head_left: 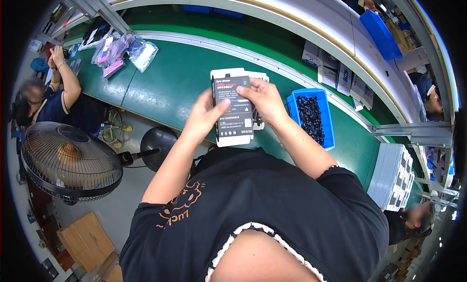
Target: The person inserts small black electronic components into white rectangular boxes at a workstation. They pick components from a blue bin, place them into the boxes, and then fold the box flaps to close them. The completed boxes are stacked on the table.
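A thin black printed carton (233,117) with pale lettering is held up in front of me, above the green workbench (170,70). White edges or flaps show at its top and bottom. My left hand (203,117) grips its left side, thumb lying on the printed face. On the upper right, my right hand (265,101) pinches the carton with the thumb in front. The fingers behind the carton are hidden. Partly covered by the carton and my right hand is a white piece (261,76) with something dark by it; its kind cannot be made out.
Right of my hands stands a blue bin (291,107) full of small black parts (311,117). Bagged items (142,53) lie at the far left. Flat grey-white stacks (389,177) stand at right. A fan (70,160) and a seated co-worker (58,99) are at left.
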`<state>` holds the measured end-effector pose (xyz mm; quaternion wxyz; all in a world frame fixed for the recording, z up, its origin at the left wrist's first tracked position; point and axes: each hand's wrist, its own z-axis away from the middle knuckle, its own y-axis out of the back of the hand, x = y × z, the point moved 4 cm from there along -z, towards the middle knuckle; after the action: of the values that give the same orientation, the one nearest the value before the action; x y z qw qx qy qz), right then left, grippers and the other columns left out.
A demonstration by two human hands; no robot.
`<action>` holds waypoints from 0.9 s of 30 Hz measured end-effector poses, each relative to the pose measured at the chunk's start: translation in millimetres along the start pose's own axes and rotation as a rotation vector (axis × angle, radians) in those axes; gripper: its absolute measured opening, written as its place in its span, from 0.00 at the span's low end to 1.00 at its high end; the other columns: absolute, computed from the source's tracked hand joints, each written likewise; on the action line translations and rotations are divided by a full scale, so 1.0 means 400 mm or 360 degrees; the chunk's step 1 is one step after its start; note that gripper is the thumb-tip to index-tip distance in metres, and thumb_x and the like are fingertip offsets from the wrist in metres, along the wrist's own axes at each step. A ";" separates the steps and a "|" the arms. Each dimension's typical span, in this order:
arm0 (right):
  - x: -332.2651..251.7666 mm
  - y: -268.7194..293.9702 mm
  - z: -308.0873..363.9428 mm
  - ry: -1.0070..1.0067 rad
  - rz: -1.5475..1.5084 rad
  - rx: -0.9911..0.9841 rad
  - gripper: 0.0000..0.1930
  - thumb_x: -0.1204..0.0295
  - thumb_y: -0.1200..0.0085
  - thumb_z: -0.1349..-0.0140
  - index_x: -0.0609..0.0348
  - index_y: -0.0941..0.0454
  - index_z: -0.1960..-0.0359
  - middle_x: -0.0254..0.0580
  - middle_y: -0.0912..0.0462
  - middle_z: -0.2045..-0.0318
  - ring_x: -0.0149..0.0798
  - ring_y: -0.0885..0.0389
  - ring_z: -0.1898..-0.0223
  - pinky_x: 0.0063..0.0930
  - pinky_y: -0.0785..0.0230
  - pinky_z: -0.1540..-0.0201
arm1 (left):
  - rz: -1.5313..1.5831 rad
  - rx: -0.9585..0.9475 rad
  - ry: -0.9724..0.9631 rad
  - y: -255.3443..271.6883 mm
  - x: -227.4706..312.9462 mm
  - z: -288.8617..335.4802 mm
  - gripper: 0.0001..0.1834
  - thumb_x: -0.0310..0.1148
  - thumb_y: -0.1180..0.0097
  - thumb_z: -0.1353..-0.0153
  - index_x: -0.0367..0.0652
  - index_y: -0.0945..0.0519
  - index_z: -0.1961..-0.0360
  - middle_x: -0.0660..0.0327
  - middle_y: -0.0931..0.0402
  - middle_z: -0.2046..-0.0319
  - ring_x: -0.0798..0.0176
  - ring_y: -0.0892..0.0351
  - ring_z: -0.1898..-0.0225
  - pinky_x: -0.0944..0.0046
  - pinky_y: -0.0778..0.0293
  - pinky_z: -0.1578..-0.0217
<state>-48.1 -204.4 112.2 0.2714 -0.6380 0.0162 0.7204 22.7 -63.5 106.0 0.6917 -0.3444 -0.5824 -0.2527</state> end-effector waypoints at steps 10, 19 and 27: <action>0.012 -0.017 0.042 0.0133 0.0213 0.0030 0.18 0.78 0.43 0.45 0.63 0.33 0.53 0.37 0.21 0.76 0.26 0.23 0.74 0.18 0.31 0.70 | -0.0035 0.0181 0.0071 0.046 0.018 -0.005 0.14 0.26 0.45 0.41 0.34 0.27 0.54 0.61 0.25 0.60 0.71 0.24 0.65 0.72 0.26 0.69; -0.028 -0.011 0.050 0.0618 0.0518 0.0019 0.11 0.79 0.42 0.48 0.62 0.26 0.62 0.39 0.25 0.62 0.32 0.25 0.58 0.26 0.29 0.60 | -0.0017 0.0187 0.0100 0.040 0.007 -0.005 0.12 0.22 0.46 0.42 0.37 0.25 0.56 0.59 0.28 0.55 0.71 0.24 0.64 0.72 0.26 0.68; -0.126 -0.015 0.019 0.0606 0.1107 -0.0132 0.17 0.70 0.42 0.45 0.55 0.23 0.52 0.34 0.28 0.71 0.27 0.27 0.69 0.22 0.32 0.64 | -0.0274 -0.0046 -0.0391 0.003 0.096 -0.024 0.10 0.18 0.49 0.42 0.35 0.23 0.59 0.60 0.30 0.56 0.70 0.25 0.60 0.72 0.27 0.60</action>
<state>-50.4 -215.2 162.5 -0.0224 -0.7270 0.2522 0.6382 37.3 -68.1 142.7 0.5859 -0.3315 -0.6863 -0.2752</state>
